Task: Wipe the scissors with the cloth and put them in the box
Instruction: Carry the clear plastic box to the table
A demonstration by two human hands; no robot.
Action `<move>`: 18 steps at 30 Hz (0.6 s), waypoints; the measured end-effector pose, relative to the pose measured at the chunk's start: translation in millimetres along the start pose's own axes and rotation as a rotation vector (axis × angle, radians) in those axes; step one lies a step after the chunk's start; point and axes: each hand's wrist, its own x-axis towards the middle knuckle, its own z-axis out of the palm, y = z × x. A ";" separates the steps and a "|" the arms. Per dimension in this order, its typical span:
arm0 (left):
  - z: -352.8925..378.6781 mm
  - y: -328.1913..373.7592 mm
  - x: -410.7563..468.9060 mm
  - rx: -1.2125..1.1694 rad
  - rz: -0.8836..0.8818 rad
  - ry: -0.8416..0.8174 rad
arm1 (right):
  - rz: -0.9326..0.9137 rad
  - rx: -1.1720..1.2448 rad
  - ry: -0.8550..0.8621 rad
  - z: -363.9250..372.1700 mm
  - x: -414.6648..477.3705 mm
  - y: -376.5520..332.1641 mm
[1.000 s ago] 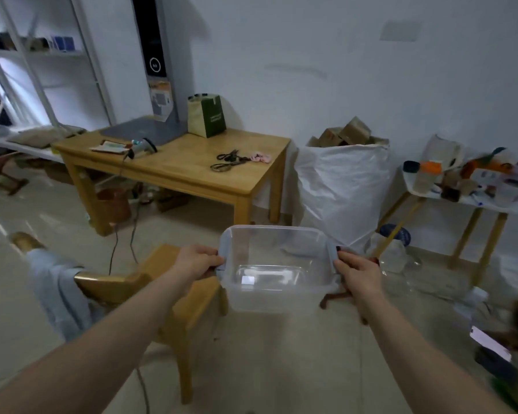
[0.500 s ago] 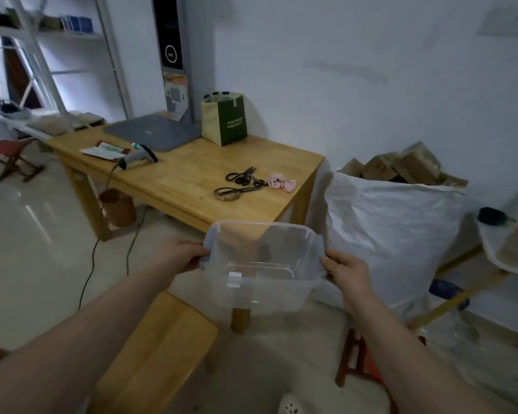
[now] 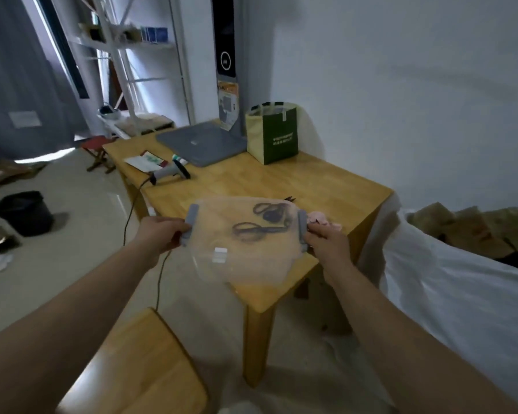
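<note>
I hold a clear plastic box point(image 3: 245, 264) with grey handles in the air over the near corner of the wooden table point(image 3: 311, 186). My left hand point(image 3: 159, 231) grips its left handle and my right hand point(image 3: 326, 240) grips its right handle. Two pairs of black scissors point(image 3: 257, 230) lie on the table and show blurred through the box wall. A pink cloth point(image 3: 322, 219) lies on the table just behind my right hand, partly hidden.
On the table stand a green paper bag point(image 3: 272, 134), a grey laptop sleeve point(image 3: 201, 141), a corded barcode scanner point(image 3: 171, 171) and papers point(image 3: 144, 160). A wooden stool point(image 3: 138, 369) is near left, a black bin point(image 3: 24, 212) on the floor, a white sack point(image 3: 461, 282) at right.
I have walked up to the table with the box. The box now hangs over the table's near corner, in front of the scissors, with both hands still on its handles.
</note>
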 end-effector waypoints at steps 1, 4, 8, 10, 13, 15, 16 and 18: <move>1.7 6.5 6.9 -0.013 0.008 0.019 | -0.018 -0.002 -0.018 4.7 12.0 -2.6; 6.8 21.9 29.5 -0.038 0.030 0.051 | -0.031 0.001 -0.056 19.9 45.4 -5.7; 13.6 32.9 65.4 -0.044 0.033 0.111 | -0.048 0.000 -0.077 40.1 84.5 -11.7; 17.7 38.5 89.7 -0.063 0.029 0.134 | -0.064 -0.001 -0.080 53.0 106.1 -16.8; 25.2 48.9 138.9 -0.087 0.036 0.144 | -0.070 0.009 -0.057 77.9 146.5 -20.0; 30.9 56.3 181.6 -0.094 0.028 0.136 | -0.059 -0.003 -0.032 98.4 178.0 -21.1; 34.2 60.6 204.5 -0.095 0.025 0.128 | -0.050 -0.001 -0.021 109.7 195.5 -20.6; 42.3 67.2 256.9 -0.103 0.030 0.116 | -0.027 0.005 0.007 134.0 232.0 -19.0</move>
